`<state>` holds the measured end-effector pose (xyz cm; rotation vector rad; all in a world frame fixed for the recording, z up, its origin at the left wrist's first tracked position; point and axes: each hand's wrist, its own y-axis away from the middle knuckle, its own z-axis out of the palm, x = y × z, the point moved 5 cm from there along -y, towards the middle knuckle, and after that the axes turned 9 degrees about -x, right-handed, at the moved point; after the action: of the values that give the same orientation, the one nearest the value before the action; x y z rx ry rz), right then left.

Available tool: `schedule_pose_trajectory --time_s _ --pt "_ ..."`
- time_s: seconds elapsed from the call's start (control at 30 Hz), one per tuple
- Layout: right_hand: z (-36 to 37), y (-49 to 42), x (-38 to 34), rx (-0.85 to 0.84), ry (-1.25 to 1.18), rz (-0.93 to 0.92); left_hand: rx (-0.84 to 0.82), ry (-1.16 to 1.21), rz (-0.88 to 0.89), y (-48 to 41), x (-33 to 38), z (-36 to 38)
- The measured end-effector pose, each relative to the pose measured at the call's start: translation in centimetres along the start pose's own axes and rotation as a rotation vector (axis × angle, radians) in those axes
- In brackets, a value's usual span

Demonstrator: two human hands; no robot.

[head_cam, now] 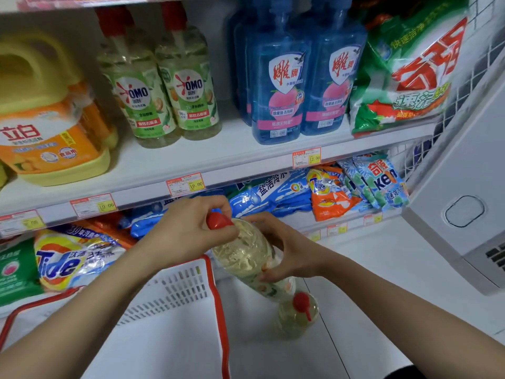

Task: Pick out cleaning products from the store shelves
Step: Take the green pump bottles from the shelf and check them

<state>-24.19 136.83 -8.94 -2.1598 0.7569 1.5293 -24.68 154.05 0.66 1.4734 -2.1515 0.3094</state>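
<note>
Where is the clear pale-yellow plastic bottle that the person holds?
Head view, centre: the bottle is tilted between the left hand at its red cap and the right hand on its body, just right of the red-rimmed white basket.

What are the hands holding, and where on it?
Both hold one clear plastic bottle of pale yellow liquid: the left hand pinches its red cap, the right hand wraps its middle.
</note>
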Motion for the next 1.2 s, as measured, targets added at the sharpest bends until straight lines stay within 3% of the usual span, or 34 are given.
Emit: schedule_pose_trajectory --time_s 0.1,0.23,0.37,0.5,0.77,1.0,1.2 --pt "-0.6 0.0 1.1 -0.023 0.081 0.071 0.098 0.020 -0.064 -0.2 -0.3 1.5" --pt "-1.5 1.6 4.9 -0.153 0.255 0.410 0.079 -0.067 -0.154 -1.2 -1.2 5.8" --pt "-1.0 4.0 9.0 -0.352 0.485 0.748 0.012 -0.087 -0.233 -1.7 -3.1 11.0" --pt "1.3 5.7 11.8 -0.433 0.450 0.895 -0.111 -0.097 -0.233 -1.4 -4.0 16.7" --pt "2.5 6.7 14.2 -0.346 0.334 0.843 -0.292 -0.070 -0.365 0.4 -6.3 24.2" --pt "2.1 7.8 14.9 -0.239 0.435 0.716 -0.280 -0.013 -0.421 1.4 -6.3 26.1" --pt "2.5 8.8 15.5 -0.246 0.471 0.661 -0.464 -0.048 -0.309 2.5 -5.5 26.8"
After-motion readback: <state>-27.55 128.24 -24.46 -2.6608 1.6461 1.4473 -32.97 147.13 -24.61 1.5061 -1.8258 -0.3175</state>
